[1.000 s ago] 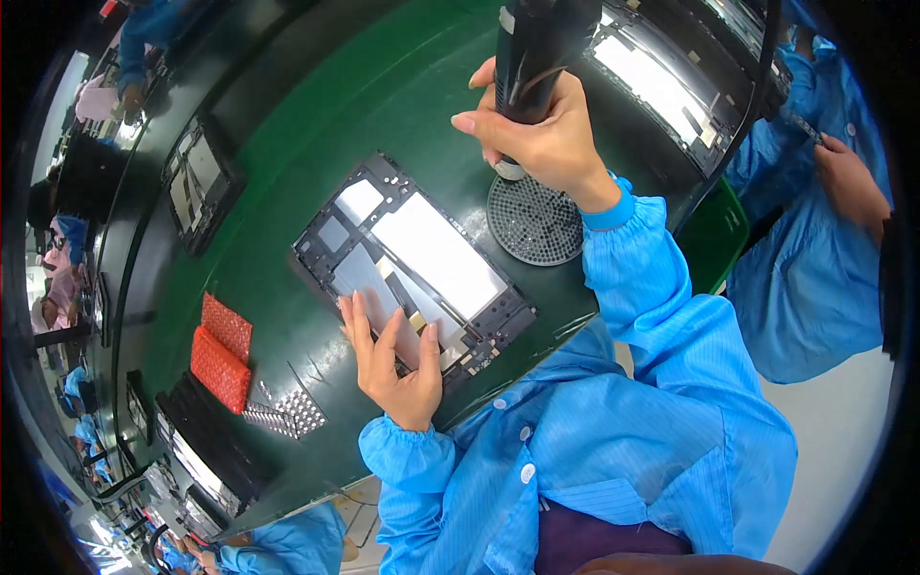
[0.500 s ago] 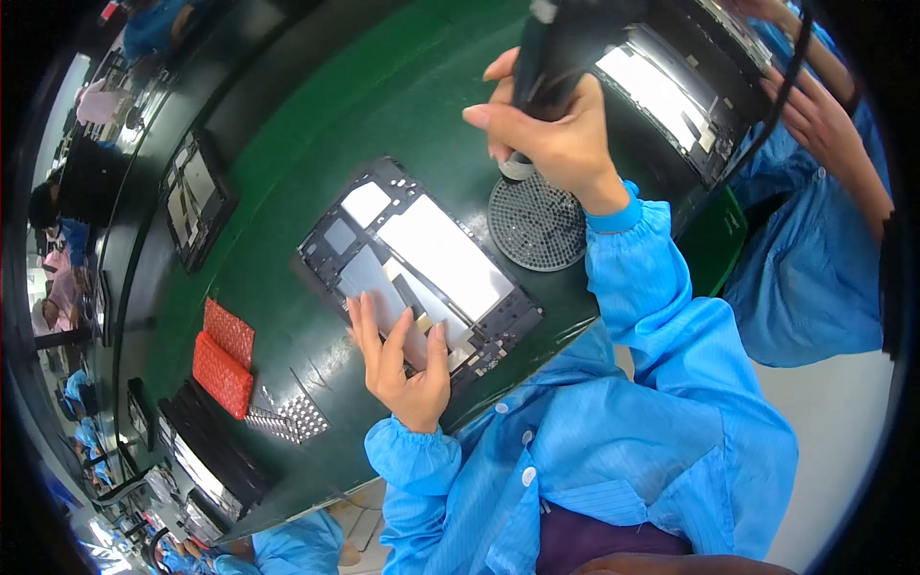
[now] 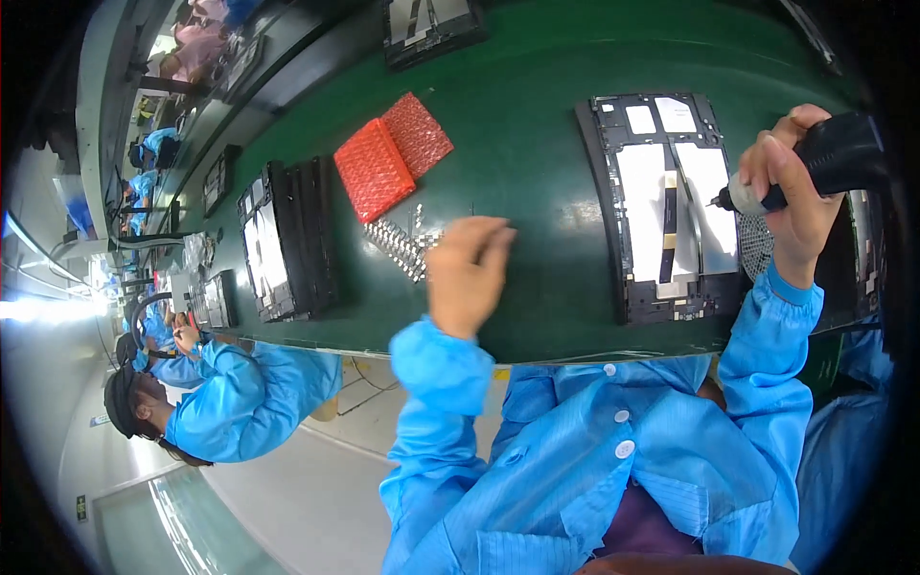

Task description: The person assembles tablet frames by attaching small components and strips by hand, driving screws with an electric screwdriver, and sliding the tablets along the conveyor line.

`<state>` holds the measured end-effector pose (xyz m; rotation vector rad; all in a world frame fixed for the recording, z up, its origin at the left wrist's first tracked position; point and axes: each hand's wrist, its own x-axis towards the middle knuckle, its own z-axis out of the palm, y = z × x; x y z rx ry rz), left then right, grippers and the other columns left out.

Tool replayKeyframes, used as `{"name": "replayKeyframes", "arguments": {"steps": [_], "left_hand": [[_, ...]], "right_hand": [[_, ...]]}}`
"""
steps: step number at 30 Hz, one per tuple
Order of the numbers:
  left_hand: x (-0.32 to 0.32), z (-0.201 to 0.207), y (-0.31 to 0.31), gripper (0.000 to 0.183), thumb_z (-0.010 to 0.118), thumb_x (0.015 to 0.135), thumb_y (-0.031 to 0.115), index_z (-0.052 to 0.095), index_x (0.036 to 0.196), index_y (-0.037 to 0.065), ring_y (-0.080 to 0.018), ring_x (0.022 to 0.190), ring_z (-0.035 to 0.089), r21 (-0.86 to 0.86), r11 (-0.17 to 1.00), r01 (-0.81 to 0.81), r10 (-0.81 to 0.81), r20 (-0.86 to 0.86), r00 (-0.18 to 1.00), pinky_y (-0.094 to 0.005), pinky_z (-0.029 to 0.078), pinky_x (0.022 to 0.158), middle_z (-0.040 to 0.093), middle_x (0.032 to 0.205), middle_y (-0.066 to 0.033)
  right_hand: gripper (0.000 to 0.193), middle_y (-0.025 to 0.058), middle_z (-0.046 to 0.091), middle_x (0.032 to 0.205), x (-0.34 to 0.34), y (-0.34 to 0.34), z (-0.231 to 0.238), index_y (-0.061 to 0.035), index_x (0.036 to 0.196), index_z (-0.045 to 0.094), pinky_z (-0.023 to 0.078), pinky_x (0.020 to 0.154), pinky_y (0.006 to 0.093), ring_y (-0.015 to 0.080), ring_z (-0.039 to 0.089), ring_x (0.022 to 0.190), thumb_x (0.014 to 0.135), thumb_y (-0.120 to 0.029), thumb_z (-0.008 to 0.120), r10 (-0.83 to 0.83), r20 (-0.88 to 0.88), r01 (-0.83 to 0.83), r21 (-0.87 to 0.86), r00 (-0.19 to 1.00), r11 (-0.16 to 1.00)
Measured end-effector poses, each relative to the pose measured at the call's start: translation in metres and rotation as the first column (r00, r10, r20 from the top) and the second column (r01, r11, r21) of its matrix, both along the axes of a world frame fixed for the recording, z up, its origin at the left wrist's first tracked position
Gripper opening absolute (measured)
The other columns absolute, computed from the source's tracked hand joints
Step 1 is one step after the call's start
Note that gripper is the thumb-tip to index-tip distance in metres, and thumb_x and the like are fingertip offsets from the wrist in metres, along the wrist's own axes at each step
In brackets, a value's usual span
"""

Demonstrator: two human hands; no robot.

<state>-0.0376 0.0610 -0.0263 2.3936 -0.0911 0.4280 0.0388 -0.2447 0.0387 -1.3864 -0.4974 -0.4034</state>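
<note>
In my right hand is a black electric screwdriver, its fingers wrapped round the body. The bit points left, over the right part of an opened tablet with white battery panels and a dark frame. Behind that hand and wrist, a round grey tray with a grid of holes is partly hidden. My left hand, slightly blurred, is over the green table beside a sheet of small silver parts. Its thumb and fingers bend together in a pinch; anything between them is too small to make out.
Left of the silver parts lie a red bubble-wrap pouch and a stack of dark tablets. Another opened tablet is at the far edge of the table. A co-worker in blue sits at the left.
My view has swung left. My left hand has left the opened tablet and is now by the silver parts. The screwdriver has come from beyond the round tray to the tablet's right side.
</note>
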Motion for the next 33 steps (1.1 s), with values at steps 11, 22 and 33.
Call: {"name": "replayKeyframes", "arguments": {"steps": [11,22,33], "left_hand": [[0.046,0.013,0.123,0.016,0.065,0.073,-0.005,0.065,0.089,-0.006,-0.0118,0.067,0.064,0.035,0.989,0.144,-0.128,-0.291,0.948,-0.0227,0.050,0.061,0.066,0.071,-0.0099],[0.057,0.026,0.112,0.013,0.072,0.067,0.006,0.066,0.078,0.003,-0.0192,0.063,0.055,0.258,0.909,0.327,-0.194,-0.431,0.881,-0.0313,0.044,0.057,0.061,0.074,-0.0087],[0.047,0.020,0.095,0.006,0.067,0.075,-0.001,0.061,0.076,-0.002,-0.0074,0.059,0.055,-0.159,0.987,0.022,-0.118,-0.626,0.771,-0.0206,0.042,0.051,0.060,0.068,-0.0029]], "right_hand": [[0.033,0.0038,0.053,0.064,0.002,0.013,0.004,-0.0057,0.107,0.053,0.046,0.052,0.0274,0.0142,0.053,0.050,0.076,-0.010,0.066,-0.005,-0.009,0.005,-0.028,1.000,1.000],[0.031,0.0042,0.057,0.063,0.004,0.018,0.003,-0.0026,0.106,0.053,0.044,0.049,0.0232,0.0127,0.056,0.050,0.078,-0.004,0.065,-0.022,0.012,0.021,0.043,1.000,0.999],[0.028,0.0026,0.058,0.062,0.002,0.017,0.006,-0.0023,0.098,0.056,0.044,0.048,0.0207,0.0105,0.057,0.051,0.074,-0.002,0.071,-0.050,0.004,0.050,0.099,0.999,0.994]]}}
